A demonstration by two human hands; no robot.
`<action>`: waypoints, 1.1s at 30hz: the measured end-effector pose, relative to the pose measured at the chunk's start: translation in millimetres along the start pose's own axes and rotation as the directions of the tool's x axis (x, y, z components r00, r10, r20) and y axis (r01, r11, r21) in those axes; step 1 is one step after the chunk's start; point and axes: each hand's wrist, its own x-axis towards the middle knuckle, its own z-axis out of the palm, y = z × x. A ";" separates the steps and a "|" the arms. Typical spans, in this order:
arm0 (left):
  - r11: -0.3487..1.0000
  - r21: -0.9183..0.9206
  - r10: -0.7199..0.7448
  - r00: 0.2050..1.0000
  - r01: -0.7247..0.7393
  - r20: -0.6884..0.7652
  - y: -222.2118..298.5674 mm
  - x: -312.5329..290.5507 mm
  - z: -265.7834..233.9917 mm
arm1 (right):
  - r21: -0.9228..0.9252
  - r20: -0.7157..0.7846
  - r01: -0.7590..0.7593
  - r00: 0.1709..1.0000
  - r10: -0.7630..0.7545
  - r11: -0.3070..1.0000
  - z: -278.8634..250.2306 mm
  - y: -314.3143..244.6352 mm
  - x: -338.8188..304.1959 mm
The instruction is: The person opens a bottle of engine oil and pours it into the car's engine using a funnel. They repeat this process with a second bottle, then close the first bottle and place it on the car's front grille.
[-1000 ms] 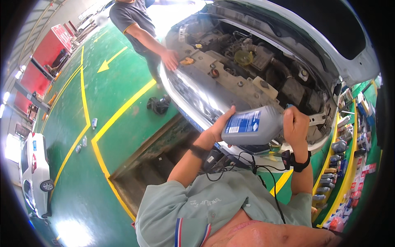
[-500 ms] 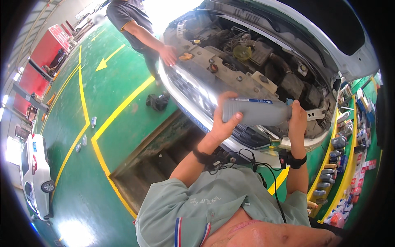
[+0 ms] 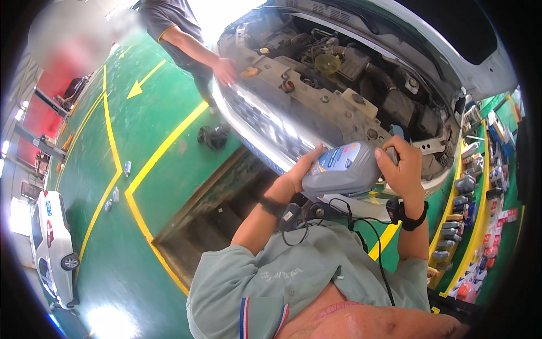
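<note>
A grey plastic oil bottle [image 3: 345,175] with a blue-and-white label lies tilted in front of my chest, over the car's front edge. Under and against its left end is my left hand [image 3: 302,169], closed on it with the thumb along the side. My right hand [image 3: 403,166] is curled at the bottle's right end, thumb and fingers bent there; the neck and cap are hidden by it. Beyond, in the open engine bay, a yellowish translucent funnel [image 3: 327,64] stands on the engine. A blue cap [image 3: 397,131] shows in the bay just past my right hand.
The white car's raised hood [image 3: 395,34] is overhead. A co-worker's hand [image 3: 225,72] rests by the front edge. Below the bumper opens a stepped floor pit [image 3: 212,217]. Yellow-edged shelving [image 3: 480,220] with bottles stands at right. A black bag [image 3: 213,137] lies on the green floor.
The bottle has turned so its label faces up more, and it has dropped slightly toward me. My left hand has moved lower around its end. The right hand has shifted slightly down.
</note>
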 end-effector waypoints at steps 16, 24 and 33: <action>0.931 0.248 0.332 0.903 -0.268 -0.271 0.8 31.4 -28.1 | -0.461 -0.192 -0.143 0.980 0.059 0.876 51.4 34.3 67.4; 0.018 0.961 0.800 0.581 -0.274 0.151 51.0 71.5 19.4 | -0.561 -0.055 -0.136 0.990 0.127 0.817 88.4 51.7 115.0; -0.069 0.983 0.749 0.642 -0.168 0.162 79.4 113.4 59.8 | -0.464 0.040 -0.032 0.998 0.057 0.885 82.6 56.4 115.3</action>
